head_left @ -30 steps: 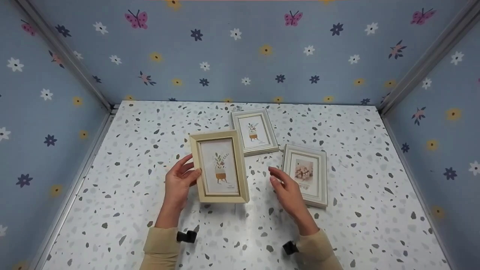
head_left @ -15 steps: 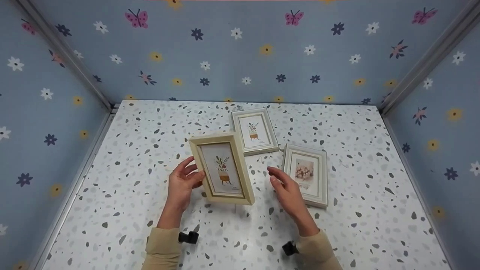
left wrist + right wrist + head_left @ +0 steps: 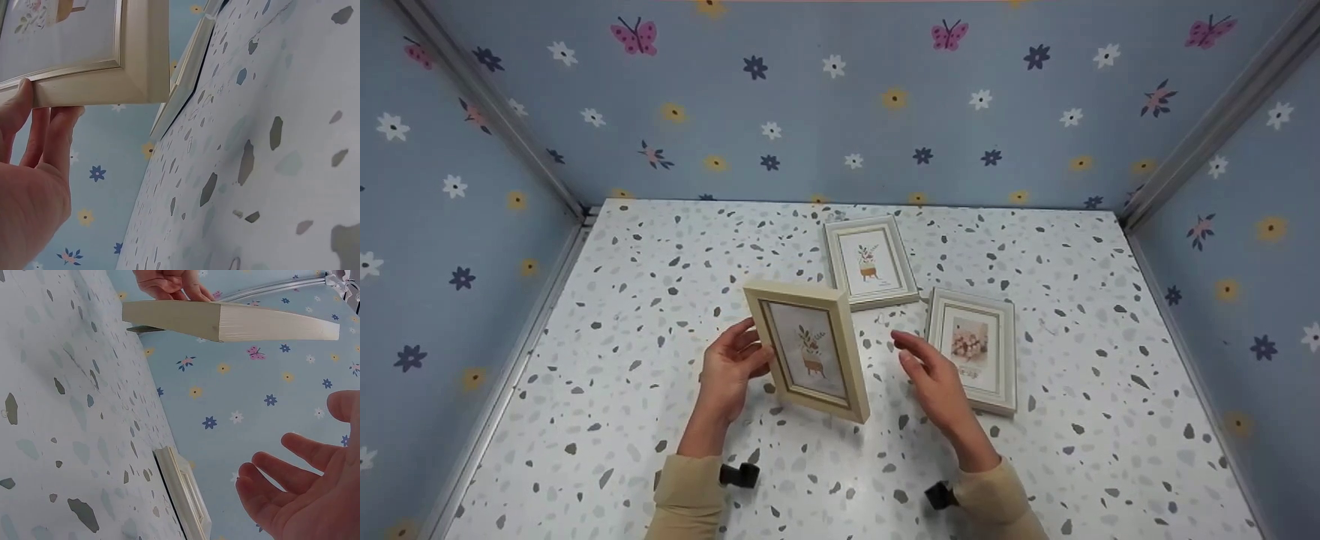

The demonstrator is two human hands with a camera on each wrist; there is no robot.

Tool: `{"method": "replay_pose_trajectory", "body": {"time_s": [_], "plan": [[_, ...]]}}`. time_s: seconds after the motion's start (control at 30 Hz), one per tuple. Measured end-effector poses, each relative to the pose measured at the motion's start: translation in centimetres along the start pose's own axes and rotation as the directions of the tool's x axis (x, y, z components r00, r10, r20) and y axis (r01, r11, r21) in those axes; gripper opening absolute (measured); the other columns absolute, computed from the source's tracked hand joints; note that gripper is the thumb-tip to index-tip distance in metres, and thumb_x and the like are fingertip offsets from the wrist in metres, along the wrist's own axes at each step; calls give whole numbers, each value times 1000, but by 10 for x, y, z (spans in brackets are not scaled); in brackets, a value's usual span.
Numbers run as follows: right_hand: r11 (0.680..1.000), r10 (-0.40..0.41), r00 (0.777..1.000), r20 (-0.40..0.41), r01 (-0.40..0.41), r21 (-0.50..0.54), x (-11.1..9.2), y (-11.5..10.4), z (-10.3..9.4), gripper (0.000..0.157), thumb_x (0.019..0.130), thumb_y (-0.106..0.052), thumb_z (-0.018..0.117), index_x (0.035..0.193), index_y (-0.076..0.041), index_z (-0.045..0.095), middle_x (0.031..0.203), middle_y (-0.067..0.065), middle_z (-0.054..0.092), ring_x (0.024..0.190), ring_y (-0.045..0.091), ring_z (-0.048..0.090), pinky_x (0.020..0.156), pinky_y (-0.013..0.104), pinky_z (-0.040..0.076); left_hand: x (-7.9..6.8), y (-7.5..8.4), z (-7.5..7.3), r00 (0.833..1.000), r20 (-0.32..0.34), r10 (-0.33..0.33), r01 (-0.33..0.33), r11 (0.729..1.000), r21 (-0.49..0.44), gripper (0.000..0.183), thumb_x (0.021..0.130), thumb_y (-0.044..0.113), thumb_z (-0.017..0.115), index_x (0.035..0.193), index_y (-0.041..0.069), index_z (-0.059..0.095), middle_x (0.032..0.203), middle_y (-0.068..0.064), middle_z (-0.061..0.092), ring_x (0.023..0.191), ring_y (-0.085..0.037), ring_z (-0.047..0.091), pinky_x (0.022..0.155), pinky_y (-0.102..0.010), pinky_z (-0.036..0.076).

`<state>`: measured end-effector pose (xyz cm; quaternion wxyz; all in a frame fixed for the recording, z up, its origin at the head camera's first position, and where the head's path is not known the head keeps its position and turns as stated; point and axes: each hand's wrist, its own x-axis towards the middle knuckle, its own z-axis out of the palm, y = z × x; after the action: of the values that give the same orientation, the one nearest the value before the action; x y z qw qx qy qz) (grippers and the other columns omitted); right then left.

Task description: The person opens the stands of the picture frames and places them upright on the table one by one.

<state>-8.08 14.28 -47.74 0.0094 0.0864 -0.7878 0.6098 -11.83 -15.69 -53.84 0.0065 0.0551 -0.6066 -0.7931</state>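
My left hand (image 3: 726, 371) pinches the left side of a cream picture frame (image 3: 855, 352), thumb on the front and fingers behind. The frame is held tilted above the table, showing a potted-plant print under its glazing. In the left wrist view the thumb (image 3: 19, 107) presses the frame's edge (image 3: 143, 56). My right hand (image 3: 936, 382) hovers with relaxed fingers, apart from the held frame. It partly covers, in the head view, a white picture frame (image 3: 1006, 352) with a pink flower photo. The right wrist view shows the held frame side-on (image 3: 219, 322) and the right hand (image 3: 304, 484) holding nothing.
Another white picture frame (image 3: 911, 277) with a plant print lies flat toward the back, close behind the held one. The speckled table (image 3: 645, 262) is walled on three sides by blue flowered panels (image 3: 840, 112).
My left hand has shifted slightly right and turned the cream frame, so its front faces more to the left and its right edge shows more. The right hand has barely moved.
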Motion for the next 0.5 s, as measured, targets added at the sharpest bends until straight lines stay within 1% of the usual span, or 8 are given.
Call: {"method": "replay_pose_trajectory", "body": {"time_s": [0.17, 0.37, 0.43, 0.5], "plan": [[1000, -20, 1000, 11, 20, -7, 1, -4, -1, 33, 103, -5, 51, 132, 10, 56, 132, 27, 58, 126, 42, 52, 103, 56, 42, 0, 0, 1, 999, 41, 28, -27, 1000, -12, 49, 86, -9, 72, 132, 4, 60, 112, -13, 68, 94, -23, 69, 70, -37, 60], [999, -39, 998, 40, 40, -15, 4, -9, -4, 33, 103, -3, 51, 133, 10, 56, 132, 27, 58, 125, 42, 53, 103, 55, 42, 0, 0, 1, 996, 76, 39, -41, 999, 25, 50, 87, -8, 71, 134, 3, 59, 113, -13, 68, 97, -25, 69, 72, -38, 60], [998, -49, 997, 58, 50, -24, 6, -8, -4, 33, 103, -3, 51, 133, 10, 55, 133, 27, 58, 124, 42, 53, 102, 54, 43, 1, 0, 2, 996, 80, 36, -39, 998, 41, 50, 87, -8, 71, 134, 3, 59, 114, -13, 68, 97, -25, 69, 73, -38, 60], [998, -59, 996, 72, 61, -31, 9, -1, -4, 34, 103, -3, 51, 134, 10, 55, 134, 26, 57, 125, 41, 53, 101, 53, 44, 1, 0, 2, 996, 89, 32, -36, 998, 50, 49, 87, -8, 71, 133, 2, 58, 114, -13, 68, 98, -25, 69, 74, -38, 60]]}}
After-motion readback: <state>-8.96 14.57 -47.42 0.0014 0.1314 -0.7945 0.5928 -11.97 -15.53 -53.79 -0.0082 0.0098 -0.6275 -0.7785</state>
